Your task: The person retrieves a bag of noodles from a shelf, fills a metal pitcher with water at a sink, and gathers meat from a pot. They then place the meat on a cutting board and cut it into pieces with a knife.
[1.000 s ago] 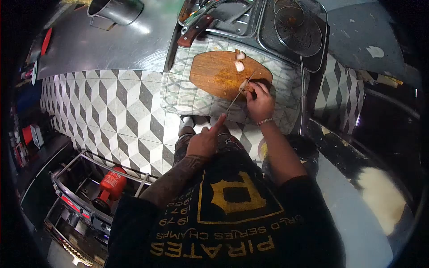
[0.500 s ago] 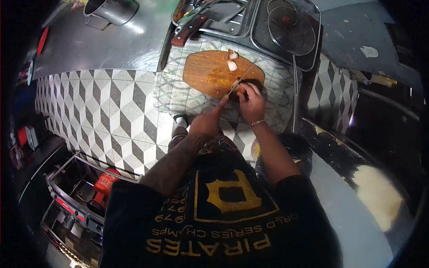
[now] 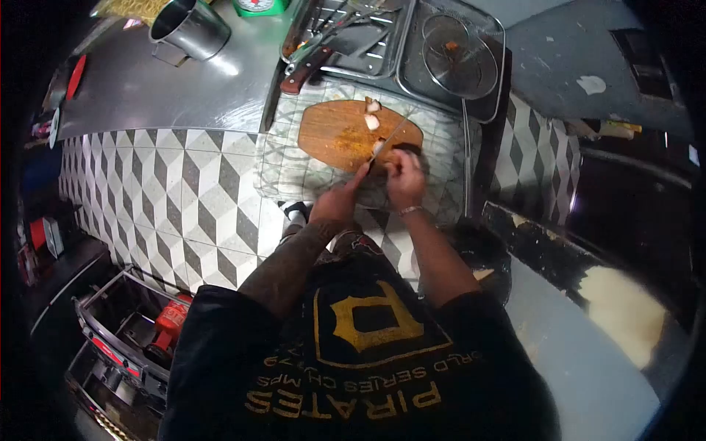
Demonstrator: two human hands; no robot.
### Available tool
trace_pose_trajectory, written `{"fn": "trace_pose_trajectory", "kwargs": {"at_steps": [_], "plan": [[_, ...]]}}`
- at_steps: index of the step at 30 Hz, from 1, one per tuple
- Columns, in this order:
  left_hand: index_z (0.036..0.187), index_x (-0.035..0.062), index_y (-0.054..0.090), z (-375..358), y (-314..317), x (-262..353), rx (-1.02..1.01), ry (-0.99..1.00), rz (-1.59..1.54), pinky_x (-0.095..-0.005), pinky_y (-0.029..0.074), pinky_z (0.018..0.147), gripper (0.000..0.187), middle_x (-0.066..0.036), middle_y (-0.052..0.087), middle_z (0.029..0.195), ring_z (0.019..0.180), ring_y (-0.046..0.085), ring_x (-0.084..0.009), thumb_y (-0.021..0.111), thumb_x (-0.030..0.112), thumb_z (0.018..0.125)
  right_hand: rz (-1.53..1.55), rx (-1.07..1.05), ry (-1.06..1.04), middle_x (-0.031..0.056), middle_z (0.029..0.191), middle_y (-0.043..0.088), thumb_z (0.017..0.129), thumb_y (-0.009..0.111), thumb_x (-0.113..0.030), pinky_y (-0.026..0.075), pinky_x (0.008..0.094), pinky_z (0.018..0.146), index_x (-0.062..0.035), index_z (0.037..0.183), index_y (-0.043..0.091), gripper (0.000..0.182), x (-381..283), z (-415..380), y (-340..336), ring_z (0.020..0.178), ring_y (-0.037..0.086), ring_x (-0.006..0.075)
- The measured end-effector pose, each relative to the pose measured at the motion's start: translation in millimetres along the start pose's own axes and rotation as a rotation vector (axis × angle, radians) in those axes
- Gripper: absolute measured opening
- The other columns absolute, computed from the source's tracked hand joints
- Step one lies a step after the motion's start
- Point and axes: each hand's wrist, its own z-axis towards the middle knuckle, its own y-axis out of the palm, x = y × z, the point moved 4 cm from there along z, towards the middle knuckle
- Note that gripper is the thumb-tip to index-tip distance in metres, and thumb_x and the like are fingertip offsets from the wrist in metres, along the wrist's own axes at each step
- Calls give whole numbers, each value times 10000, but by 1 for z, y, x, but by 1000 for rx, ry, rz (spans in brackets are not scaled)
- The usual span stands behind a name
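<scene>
My left hand [image 3: 335, 203] is closed around the handle of a thin knife [image 3: 388, 138], whose blade slants up and right over the wooden board [image 3: 323, 132]. Opposite it, my right hand [image 3: 406, 181] has its fingers bent together at the board's lower right edge, around a brownish food piece partly hidden by the fingers. A small pale piece [image 3: 379, 145] lies beside the blade. Farther up the board are a whitish chunk [image 3: 371, 122] and a brown-edged chunk [image 3: 373, 106].
Behind the board, a large wood-handled knife [image 3: 305, 70] rests by a metal tray [image 3: 368, 65] of utensils. A wire strainer [image 3: 460, 66] lies on another tray at right. The steel counter [image 3: 184, 92] bears a metal pot [image 3: 193, 31]. A red extinguisher [image 3: 173, 317] is at lower left.
The view has shifted, showing more of the counter and a green-edged scale. My right hand has moved slightly left and down. A pale piece now shows beside the blade.
</scene>
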Motion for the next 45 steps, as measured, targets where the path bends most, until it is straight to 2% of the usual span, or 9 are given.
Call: {"fn": "trace_pose_trajectory", "kwargs": {"at_steps": [7,16,21,23,27,31,37,39,45], "plan": [[1407,329,133,-34,-12,-23,-104,-54,114,-495,458,507,620,-225,606,752,600,597,-382,420,168,882,155,-20,56,145,1052,569,752,653,-127,498,385,708,-84,1065,556,331,-21,12,-42,884,592,315],[1384,304,260,-70,-77,-57,188,-57,48,-470,469,585,580,-206,605,837,670,589,-394,483,150,870,-31,278,-50,126,961,590,737,673,-271,468,393,757,-60,996,561,352,-27,137,-72,904,579,316],[1390,305,247,-93,-94,-76,304,-153,-64,-453,463,621,630,-177,591,784,694,590,-360,512,124,849,-94,294,-179,116,931,602,740,677,-294,483,410,720,-91,992,574,339,-60,126,-54,875,592,321],[1390,306,246,-98,-96,-80,336,-162,-93,-450,464,620,638,-172,593,785,695,591,-355,519,120,844,-87,-92,-127,103,899,624,740,667,-358,494,419,699,-111,946,604,327,-60,112,-13,826,613,318],[1395,317,229,-103,-95,-82,289,-179,-90,-440,467,619,660,-162,597,756,696,595,-348,536,125,843,-416,-307,168,150,911,634,747,626,-456,501,419,736,-65,880,631,413,-61,120,26,852,623,331],[1385,266,282,-107,-89,-80,218,-251,-97,-406,487,658,597,-203,615,921,801,611,-361,517,97,863,-485,-334,127,177,931,626,747,634,-389,492,424,760,-57,958,634,393,-54,135,42,896,608,337],[1388,258,276,-106,-89,-84,206,-229,-158,-401,491,667,590,-197,618,932,795,614,-354,515,108,870,-233,-630,-384,146,1049,591,708,615,-109,462,377,827,-58,964,623,261,-42,132,44,954,573,305],[1389,316,238,-103,-90,-84,278,-165,-121,-455,467,627,623,-164,601,788,705,597,-353,521,151,859,-173,-654,-369,123,1076,581,711,601,-32,451,361,851,-56,1003,605,294,-42,125,37,989,556,289],[1393,307,230,-90,-85,-82,219,-137,-59,-456,461,610,608,-168,587,780,688,592,-357,503,160,870,73,-611,-254,123,1079,565,728,606,-41,451,356,848,-75,1100,554,378,-52,115,30,974,556,304]]}}
